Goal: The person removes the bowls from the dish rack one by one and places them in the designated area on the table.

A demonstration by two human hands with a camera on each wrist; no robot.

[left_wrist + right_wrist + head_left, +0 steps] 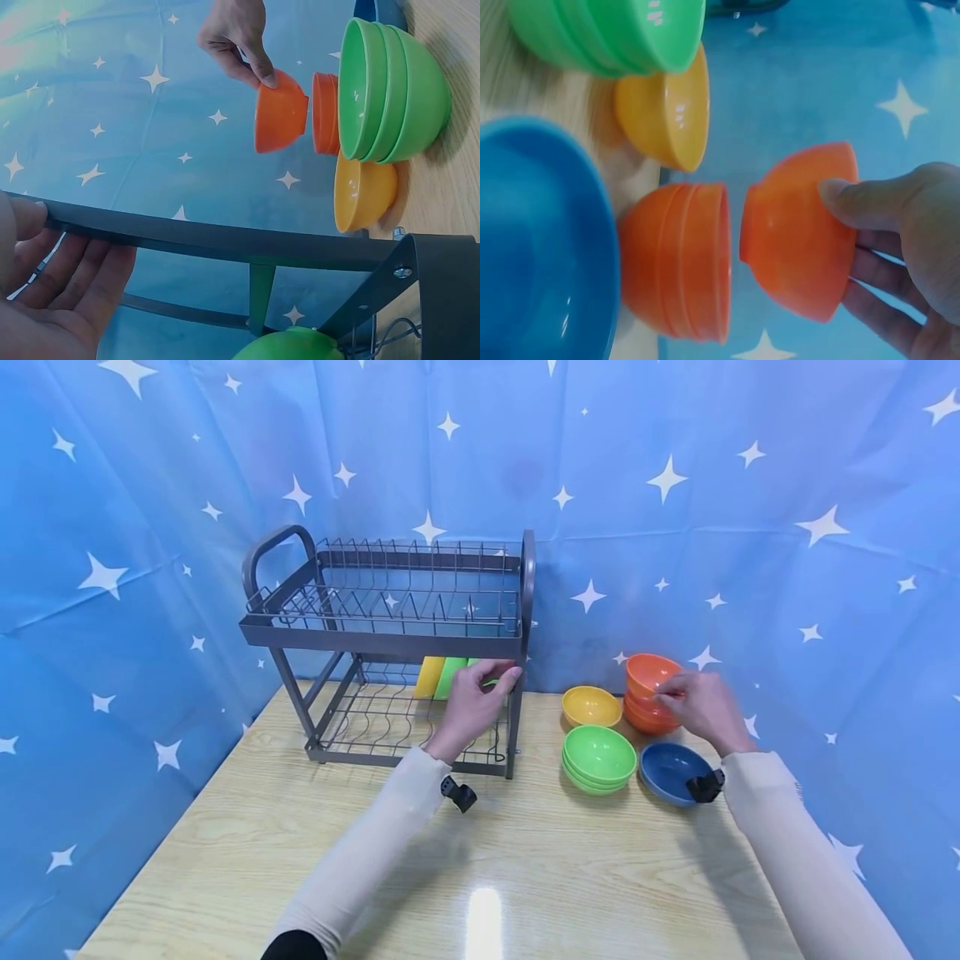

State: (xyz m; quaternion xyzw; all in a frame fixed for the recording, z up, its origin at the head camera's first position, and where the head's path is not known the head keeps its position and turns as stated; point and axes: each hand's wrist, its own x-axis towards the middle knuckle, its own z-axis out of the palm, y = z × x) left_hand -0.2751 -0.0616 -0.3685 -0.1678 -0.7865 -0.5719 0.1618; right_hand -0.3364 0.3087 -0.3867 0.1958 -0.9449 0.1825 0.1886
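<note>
Orange plastic shows first in the head view: the right hand (697, 706) pinches the rim of the top orange bowl (651, 673), raised just above the orange stack (649, 714) at the back right of the wooden table (525, 860). How many bowls that stack holds cannot be counted here. The left hand (476, 702) has its fingers curled up against the front bar of the grey dish rack (390, 635); whether they close round the bar is hard to tell from this angle. Yellow and green pieces (442, 677) behind the rack are mostly hidden. A yellow bowl (591, 706), a green stack (598, 758) and a blue bowl (667, 770) sit near the orange stack. A blue star-printed cloth (750, 527) hangs behind and to both sides.

Left wrist view: the left hand (52, 300) lies with fingers (90, 274) nearly straight under the rack bar (225, 240), the thumb on top, holding nothing else. Across the table the right hand (236, 37) grips the lifted orange bowl (280, 112), clear of the stack (325, 112). A green shape (292, 345) is cut off at the bottom edge.

Right wrist view: thumb (862, 202) on the bowl's outside and fingers (877, 300) beneath it grip the orange bowl (799, 232), apart from the 3 or so nested orange bowls (679, 259). The blue bowl (540, 247) and green stack (607, 30) are cut off by the frame.
</note>
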